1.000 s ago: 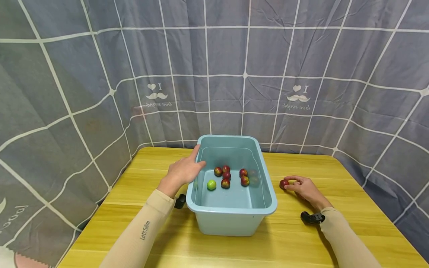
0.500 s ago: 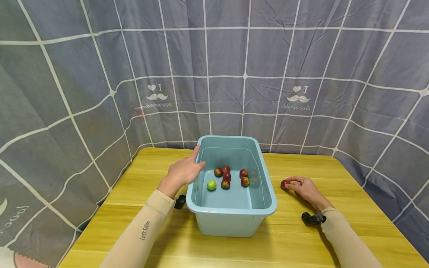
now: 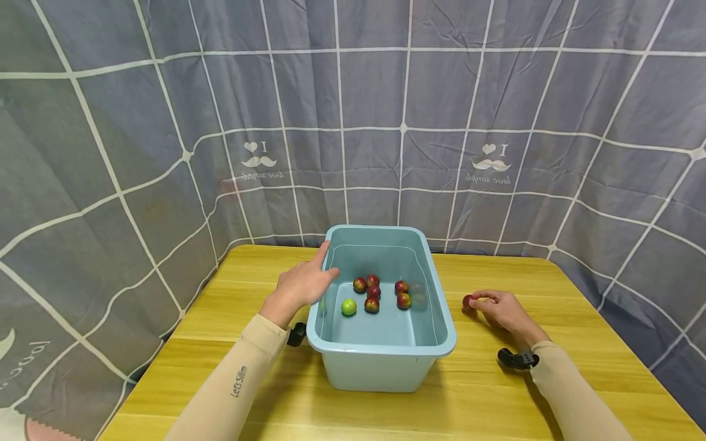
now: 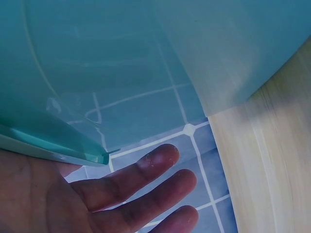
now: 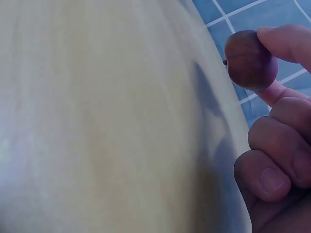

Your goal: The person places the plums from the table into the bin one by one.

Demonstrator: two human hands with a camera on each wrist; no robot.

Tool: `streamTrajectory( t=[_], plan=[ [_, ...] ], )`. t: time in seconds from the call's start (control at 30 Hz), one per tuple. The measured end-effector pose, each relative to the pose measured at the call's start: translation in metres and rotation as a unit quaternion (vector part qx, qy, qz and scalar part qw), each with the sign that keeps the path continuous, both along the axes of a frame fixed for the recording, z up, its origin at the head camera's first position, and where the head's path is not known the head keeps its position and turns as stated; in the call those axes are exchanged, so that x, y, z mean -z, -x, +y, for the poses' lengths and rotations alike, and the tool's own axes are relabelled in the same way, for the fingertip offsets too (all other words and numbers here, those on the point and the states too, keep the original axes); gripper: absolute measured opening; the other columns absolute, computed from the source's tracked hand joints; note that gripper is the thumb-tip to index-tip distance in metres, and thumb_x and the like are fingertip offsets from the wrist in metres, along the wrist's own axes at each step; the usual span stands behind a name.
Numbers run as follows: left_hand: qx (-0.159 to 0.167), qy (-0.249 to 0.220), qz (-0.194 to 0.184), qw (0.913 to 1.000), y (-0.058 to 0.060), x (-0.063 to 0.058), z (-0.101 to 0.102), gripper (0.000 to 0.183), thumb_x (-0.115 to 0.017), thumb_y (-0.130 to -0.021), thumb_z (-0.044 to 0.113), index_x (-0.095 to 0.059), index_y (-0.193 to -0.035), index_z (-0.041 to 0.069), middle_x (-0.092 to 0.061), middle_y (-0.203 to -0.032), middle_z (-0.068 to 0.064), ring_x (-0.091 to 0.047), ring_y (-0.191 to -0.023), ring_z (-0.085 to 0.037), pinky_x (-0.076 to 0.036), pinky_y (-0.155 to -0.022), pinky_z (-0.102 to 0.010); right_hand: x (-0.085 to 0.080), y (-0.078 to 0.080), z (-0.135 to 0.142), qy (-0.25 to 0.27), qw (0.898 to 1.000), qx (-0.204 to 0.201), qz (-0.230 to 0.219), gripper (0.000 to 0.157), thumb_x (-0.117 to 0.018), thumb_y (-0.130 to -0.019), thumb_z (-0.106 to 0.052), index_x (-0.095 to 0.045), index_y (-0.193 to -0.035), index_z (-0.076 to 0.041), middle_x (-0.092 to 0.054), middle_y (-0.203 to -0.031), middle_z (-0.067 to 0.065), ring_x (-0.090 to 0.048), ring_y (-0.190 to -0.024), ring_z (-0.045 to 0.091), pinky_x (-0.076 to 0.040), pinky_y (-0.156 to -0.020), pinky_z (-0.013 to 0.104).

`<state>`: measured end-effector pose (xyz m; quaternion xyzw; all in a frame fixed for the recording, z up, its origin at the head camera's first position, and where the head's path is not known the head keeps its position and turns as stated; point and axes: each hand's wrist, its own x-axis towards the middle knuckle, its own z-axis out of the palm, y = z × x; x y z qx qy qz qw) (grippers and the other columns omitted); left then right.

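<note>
A light blue plastic tub (image 3: 380,350) stands in the middle of the table. On its floor lie several small red apples (image 3: 372,305) and one green apple (image 3: 349,307). My left hand (image 3: 303,283) rests on the tub's left rim, thumb over the inside. In the left wrist view, its other fingers (image 4: 141,201) extend loosely outside, apart from the wall. To the right of the tub, my right hand (image 3: 502,311) pinches a red apple (image 5: 248,60) between thumb and fingertip, close over the table, stem pointing away. The remaining fingers of that hand are curled in.
The yellow wood-grain table (image 3: 242,275) runs under everything. A grey curtain with white grid lines (image 3: 369,153) hangs along the back and both sides. Black wrist cameras (image 3: 517,359) sit on both wrists. The tub's right wall (image 3: 438,288) stands between my right hand and the apples inside.
My right hand has lifted the pinched apple slightly off the table and covers more of it. My left hand and the tub have stayed put. The head view has tipped up very slightly.
</note>
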<state>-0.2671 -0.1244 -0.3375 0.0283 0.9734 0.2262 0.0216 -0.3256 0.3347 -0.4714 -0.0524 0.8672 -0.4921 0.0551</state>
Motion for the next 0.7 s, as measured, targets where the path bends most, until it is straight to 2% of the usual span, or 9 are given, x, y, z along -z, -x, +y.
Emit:
streamTrajectory(
  t=[0.17, 0.3, 0.47, 0.53, 0.7],
  plan=[
    [-0.001, -0.003, 0.002, 1.0000, 0.000, -0.001, 0.000, 0.076, -0.039, -0.098, 0.053, -0.005, -0.163, 0.035, -0.068, -0.099, -0.008, -0.061, -0.077, -0.024, -0.043, -0.060, -0.039, -0.013, 0.002, -0.002, -0.032, 0.999, -0.010, 0.027, 0.051, -0.071, -0.093, -0.039, -0.067, -0.122, 0.001, -0.042, -0.060, -0.006, -0.036, -0.049, 0.008, -0.030, -0.046, 0.024],
    [-0.001, -0.002, 0.003, 1.0000, 0.000, 0.000, 0.000, 0.076, -0.040, -0.098, 0.053, -0.006, -0.163, 0.035, -0.068, -0.104, -0.010, -0.061, -0.076, -0.024, -0.043, -0.060, -0.039, -0.024, 0.006, -0.005, -0.029, 0.999, -0.013, 0.032, 0.049, -0.071, -0.093, -0.039, -0.066, -0.123, 0.000, -0.041, -0.058, -0.007, -0.032, -0.047, 0.007, -0.030, -0.045, 0.024],
    [0.000, -0.002, 0.005, 1.0000, 0.000, 0.000, 0.000, 0.076, -0.040, -0.098, 0.053, -0.006, -0.163, 0.035, -0.069, -0.110, -0.011, -0.062, -0.077, -0.025, -0.043, -0.060, -0.039, -0.040, 0.010, -0.009, -0.032, 0.998, -0.019, 0.040, 0.050, -0.071, -0.093, -0.039, -0.065, -0.124, 0.001, -0.051, -0.065, -0.007, -0.034, -0.052, 0.007, -0.034, -0.049, 0.025],
    [0.000, -0.002, 0.005, 1.0000, 0.000, 0.000, 0.000, 0.076, -0.040, -0.098, 0.053, -0.006, -0.163, 0.035, -0.069, -0.110, -0.011, -0.062, -0.077, -0.025, -0.043, -0.060, -0.039, -0.047, 0.012, -0.011, -0.032, 0.998, -0.027, 0.047, 0.050, -0.070, -0.094, -0.038, -0.065, -0.124, 0.002, -0.051, -0.064, -0.007, -0.034, -0.051, 0.007, -0.033, -0.049, 0.025],
    [-0.001, -0.002, 0.005, 1.0000, 0.000, 0.000, 0.000, 0.076, -0.040, -0.098, 0.053, -0.006, -0.163, 0.035, -0.068, -0.104, -0.010, -0.061, -0.076, -0.025, -0.043, -0.060, -0.039, -0.068, 0.017, -0.017, -0.019, 0.996, -0.052, 0.068, 0.049, -0.070, -0.095, -0.035, -0.064, -0.124, 0.004, -0.038, -0.057, -0.009, -0.032, -0.048, 0.007, -0.030, -0.046, 0.026]
  ],
)
